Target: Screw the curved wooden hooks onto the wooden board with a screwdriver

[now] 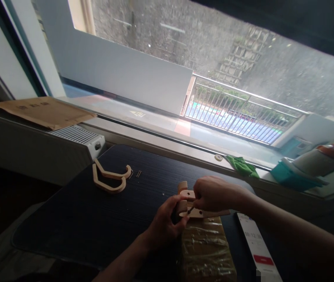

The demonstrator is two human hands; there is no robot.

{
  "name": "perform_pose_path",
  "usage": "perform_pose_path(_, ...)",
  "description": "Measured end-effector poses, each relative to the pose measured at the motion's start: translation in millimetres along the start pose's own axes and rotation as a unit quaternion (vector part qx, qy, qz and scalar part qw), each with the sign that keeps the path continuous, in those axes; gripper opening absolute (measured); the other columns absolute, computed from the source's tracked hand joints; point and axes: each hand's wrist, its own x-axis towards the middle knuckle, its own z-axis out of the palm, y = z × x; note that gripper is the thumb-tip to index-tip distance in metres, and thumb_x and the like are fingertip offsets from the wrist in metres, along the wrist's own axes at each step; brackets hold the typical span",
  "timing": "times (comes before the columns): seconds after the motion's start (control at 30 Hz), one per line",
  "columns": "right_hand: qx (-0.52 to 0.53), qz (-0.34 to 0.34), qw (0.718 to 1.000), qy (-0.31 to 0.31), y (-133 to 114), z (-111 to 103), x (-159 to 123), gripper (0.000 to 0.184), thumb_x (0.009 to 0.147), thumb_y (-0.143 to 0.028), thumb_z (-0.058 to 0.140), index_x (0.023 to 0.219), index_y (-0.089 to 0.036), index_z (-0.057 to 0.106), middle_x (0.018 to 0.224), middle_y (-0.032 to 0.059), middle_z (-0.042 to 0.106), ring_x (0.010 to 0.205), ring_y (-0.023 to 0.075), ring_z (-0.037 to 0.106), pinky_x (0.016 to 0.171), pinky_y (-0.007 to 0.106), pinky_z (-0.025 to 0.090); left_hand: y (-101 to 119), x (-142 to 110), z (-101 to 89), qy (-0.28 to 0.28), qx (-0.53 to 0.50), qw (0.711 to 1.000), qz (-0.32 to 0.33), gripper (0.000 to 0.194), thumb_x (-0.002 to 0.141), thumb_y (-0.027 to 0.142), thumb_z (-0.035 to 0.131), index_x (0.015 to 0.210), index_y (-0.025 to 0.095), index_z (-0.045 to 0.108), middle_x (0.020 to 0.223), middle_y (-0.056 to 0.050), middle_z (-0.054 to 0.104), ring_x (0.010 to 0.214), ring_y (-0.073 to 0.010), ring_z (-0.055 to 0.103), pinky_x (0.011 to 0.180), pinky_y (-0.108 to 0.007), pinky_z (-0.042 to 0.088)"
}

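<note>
My left hand [167, 219] is closed around the end of a pale wooden part [196, 213] with round holes, fingers on its far side and thumb on the near side. Curved wooden ends [182, 186] stick up beside those fingers. In a fist, my right hand [214, 192] grips what looks like a screwdriver [191, 210]; only its thin dark shaft shows, slanting down to the wood near my left thumb. The handle is hidden in the fist. Beneath the wooden part lies a parcel wrapped in shiny brown tape [206, 250].
Two curved wooden hooks [110, 189] and several small screws [138, 174] lie on the dark table [76, 219]. A phone showing a timer [255, 243] is at right. A tape roll [218, 157], green cloth [242, 166] and teal container [294, 176] line the windowsill. A brown envelope [43, 111] rests at left.
</note>
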Motion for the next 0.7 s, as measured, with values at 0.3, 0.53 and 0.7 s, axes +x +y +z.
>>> perform_pose_path(0.3, -0.099, -0.07, 0.992, -0.027, -15.5, -20.1, -16.2, 0.017, 0.072, -0.019, 0.061, 0.089, -0.017, 0.064, 0.078, 0.0044, 0.067, 0.07, 0.0189, 0.062, 0.053, 0.026, 0.032, 1.7, -0.2, -1.4, -0.003, -0.002, 1.0, -0.011, 0.044, 0.077, 0.014, 0.061, 0.118, 0.023, 0.047, 0.111, -0.004, 0.06, 0.1, -0.0206, 0.059, 0.091, -0.033, 0.047)
perform_pose_path(0.53, -0.114, -0.112, 0.987, -0.015, -14.7, -8.0, -9.4, 0.018, 0.077, -0.006, 0.05, 0.071, -0.014, 0.065, 0.073, 0.0046, 0.067, 0.061, 0.0148, 0.059, 0.046, 0.026, 0.025, 0.5, 0.7, 0.1, 0.002, -0.008, 1.0, -0.02, 0.043, 0.076, 0.014, 0.061, 0.116, 0.023, 0.048, 0.108, -0.004, 0.06, 0.097, -0.0199, 0.058, 0.089, -0.032, 0.047)
perform_pose_path(0.7, -0.036, -0.039, 0.998, 0.04, 0.9, 4.7, -6.9, 0.027, 0.087, -0.029, 0.046, 0.075, -0.016, 0.066, 0.072, 0.007, 0.067, 0.066, 0.0172, 0.06, 0.053, 0.027, 0.032, 1.6, 0.6, -0.3, -0.002, -0.006, 1.0, -0.023, 0.044, 0.075, 0.012, 0.062, 0.116, 0.022, 0.049, 0.112, -0.004, 0.058, 0.101, -0.0206, 0.056, 0.092, -0.032, 0.045)
